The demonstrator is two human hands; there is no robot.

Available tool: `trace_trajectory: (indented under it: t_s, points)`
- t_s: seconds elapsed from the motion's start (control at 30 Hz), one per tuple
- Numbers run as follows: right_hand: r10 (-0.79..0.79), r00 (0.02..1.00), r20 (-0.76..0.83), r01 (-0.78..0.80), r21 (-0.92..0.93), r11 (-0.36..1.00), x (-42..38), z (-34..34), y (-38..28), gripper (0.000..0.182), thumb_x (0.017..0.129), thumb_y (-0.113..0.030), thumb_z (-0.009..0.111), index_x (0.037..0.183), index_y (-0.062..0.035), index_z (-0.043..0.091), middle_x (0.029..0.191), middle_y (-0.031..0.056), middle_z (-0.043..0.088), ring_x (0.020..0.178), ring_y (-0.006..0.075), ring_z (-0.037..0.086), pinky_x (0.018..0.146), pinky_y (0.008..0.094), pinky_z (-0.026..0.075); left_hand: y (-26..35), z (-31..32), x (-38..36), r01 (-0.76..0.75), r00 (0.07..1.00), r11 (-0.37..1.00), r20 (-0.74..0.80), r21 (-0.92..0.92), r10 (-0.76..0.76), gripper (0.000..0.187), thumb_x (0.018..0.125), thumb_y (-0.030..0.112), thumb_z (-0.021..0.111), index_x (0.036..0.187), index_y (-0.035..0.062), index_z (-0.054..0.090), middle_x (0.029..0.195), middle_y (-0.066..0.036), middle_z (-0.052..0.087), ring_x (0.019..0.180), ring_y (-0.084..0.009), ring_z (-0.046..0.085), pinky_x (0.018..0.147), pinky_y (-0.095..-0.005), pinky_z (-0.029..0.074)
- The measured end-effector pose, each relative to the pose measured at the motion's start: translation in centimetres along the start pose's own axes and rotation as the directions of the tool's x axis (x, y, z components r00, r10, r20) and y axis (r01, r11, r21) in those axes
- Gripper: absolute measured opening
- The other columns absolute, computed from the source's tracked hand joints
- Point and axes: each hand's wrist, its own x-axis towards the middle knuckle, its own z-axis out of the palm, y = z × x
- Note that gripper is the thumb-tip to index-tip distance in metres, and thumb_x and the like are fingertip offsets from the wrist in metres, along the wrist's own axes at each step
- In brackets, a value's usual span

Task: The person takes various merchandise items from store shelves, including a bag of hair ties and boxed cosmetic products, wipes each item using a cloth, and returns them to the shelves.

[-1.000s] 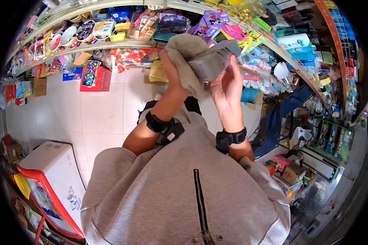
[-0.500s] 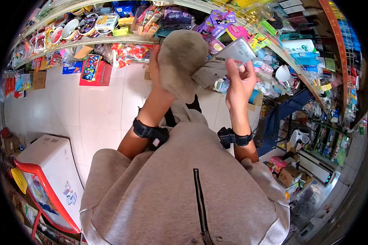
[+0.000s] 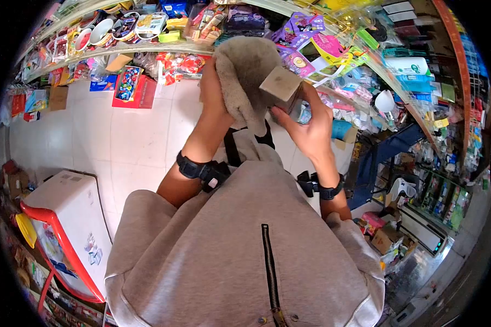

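In the upper middle of the head view, my left hand (image 3: 215, 101) holds a grey-brown cloth (image 3: 245, 65) that hangs down in a fold. My right hand (image 3: 313, 122) grips a small box (image 3: 281, 83) between thumb and fingers, with one pale end face turned up toward the camera. The box is against the right side of the cloth, and the cloth hides part of it. My left fingers are mostly covered by the cloth.
Shelves of packaged goods (image 3: 172, 50) run across the top and down the right. A red box (image 3: 142, 94) lies below them at left. A white and red freezer (image 3: 68, 218) stands lower left. A dark blue chair-like object (image 3: 384, 155) is at right.
My right hand has turned the box so that its small end now faces up, and has brought it closer to the cloth. The cloth has folded differently around my left hand.
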Motion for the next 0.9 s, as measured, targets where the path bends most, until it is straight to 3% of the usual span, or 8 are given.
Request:
trace_trajectory:
  t_s: [0.2, 0.27, 0.63, 0.7, 0.73, 0.77, 0.87, 0.9]
  points:
    - [-0.123, 0.886, 0.447, 0.272, -0.285, 0.919, 1.3, -2.2, -1.2, 0.06, 0.072, -0.02, 0.079, 0.123, 0.0013, 0.056, 0.095, 0.0202, 0.067, 0.086, 0.0374, 0.066, 0.074, 0.0446, 0.053, 1.4, 3.9, -3.7, 0.121, 0.989, 0.932, -0.12, 0.341, -0.084, 0.039, 0.099, 0.037, 0.046, 0.12, 0.0058, 0.056, 0.11, -0.012, 0.063, 0.1, -0.0239, 0.061, 0.089, -0.0367, 0.048]
    - [-0.186, 0.849, 0.494, 0.381, -0.33, 0.863, 1.3, -2.0, -1.0, 0.059, 0.076, -0.023, 0.075, 0.126, -0.0018, 0.053, 0.09, 0.0174, 0.066, 0.081, 0.0375, 0.065, 0.07, 0.0463, 0.053, 0.8, 3.5, -4.2, -0.359, 0.932, 0.335, 0.355, 0.871, 0.076, 0.045, 0.101, 0.032, 0.043, 0.13, -0.0028, 0.051, 0.123, -0.019, 0.06, 0.117, -0.0291, 0.056, 0.104, -0.0377, 0.04]
    - [-0.239, 0.727, 0.644, 0.495, -0.249, 0.833, 1.0, -1.4, -1.0, 0.057, 0.077, -0.018, 0.074, 0.128, -0.0051, 0.052, 0.108, 0.0158, 0.065, 0.096, 0.0348, 0.064, 0.077, 0.043, 0.053, 0.2, -0.3, 0.3, -0.459, 0.863, 0.083, 0.422, 0.885, 0.277, 0.036, 0.1, 0.027, 0.042, 0.099, -0.0026, 0.062, 0.09, -0.021, 0.065, 0.078, -0.0414, 0.058, 0.067, -0.0431, 0.044]
    - [-0.302, 0.732, 0.61, 0.481, -0.15, 0.864, 0.2, -1.1, 0.3, 0.059, 0.076, -0.016, 0.074, 0.129, -0.0055, 0.052, 0.109, 0.0164, 0.065, 0.096, 0.0354, 0.064, 0.078, 0.0435, 0.053, -0.7, -4.0, 4.2, -0.671, 0.37, -0.47, 0.808, 0.573, 0.458, 0.029, 0.098, 0.022, 0.046, 0.099, -0.0015, 0.063, 0.093, -0.018, 0.067, 0.077, -0.0364, 0.061, 0.068, -0.0435, 0.049]
    - [-0.358, 0.739, 0.571, 0.469, -0.054, 0.882, 0.0, -1.1, 0.7, 0.061, 0.074, -0.014, 0.075, 0.131, -0.006, 0.052, 0.11, 0.017, 0.065, 0.096, 0.036, 0.064, 0.079, 0.0439, 0.052, -0.5, -4.6, 4.8, -0.672, 0.37, -0.469, 0.809, 0.572, 0.457, 0.029, 0.098, 0.022, 0.046, 0.099, -0.0015, 0.063, 0.093, -0.018, 0.067, 0.077, -0.0364, 0.061, 0.068, -0.0435, 0.049]
    - [-0.356, 0.739, 0.572, 0.469, -0.057, 0.881, -0.2, -1.1, 0.6, 0.061, 0.074, -0.014, 0.075, 0.131, -0.006, 0.052, 0.11, 0.017, 0.065, 0.096, 0.036, 0.064, 0.079, 0.0439, 0.052, -0.3, -5.2, 5.4, -0.713, 0.642, 0.013, 0.646, 0.701, 0.414, 0.027, 0.098, 0.02, 0.048, 0.105, -0.0016, 0.061, 0.1, -0.016, 0.067, 0.083, -0.0317, 0.063, 0.072, -0.0415, 0.051]
    - [-0.294, 0.798, 0.526, 0.325, 0.035, 0.945, -0.5, -1.7, -0.2, 0.062, 0.072, -0.011, 0.077, 0.13, -0.0064, 0.054, 0.112, 0.0181, 0.065, 0.097, 0.0379, 0.063, 0.081, 0.0436, 0.052, 2.7, -5.7, 3.4, -0.687, 0.72, -0.048, 0.688, 0.725, 0.086, 0.035, 0.098, 0.016, 0.053, 0.128, -0.0029, 0.052, 0.123, -0.013, 0.062, 0.106, -0.0207, 0.062, 0.087, -0.0344, 0.054]
    - [-0.247, 0.847, 0.47, 0.269, 0.021, 0.963, -0.7, -2.2, -0.4, 0.061, 0.071, -0.01, 0.077, 0.128, -0.0056, 0.056, 0.113, 0.0186, 0.065, 0.097, 0.0387, 0.063, 0.083, 0.0431, 0.052, 1.7, -8.2, 3.6, -0.661, 0.75, 0.225, 0.631, 0.715, 0.197, 0.04, 0.099, 0.017, 0.054, 0.133, -0.0015, 0.048, 0.127, -0.013, 0.059, 0.11, -0.0202, 0.06, 0.089, -0.0337, 0.054]
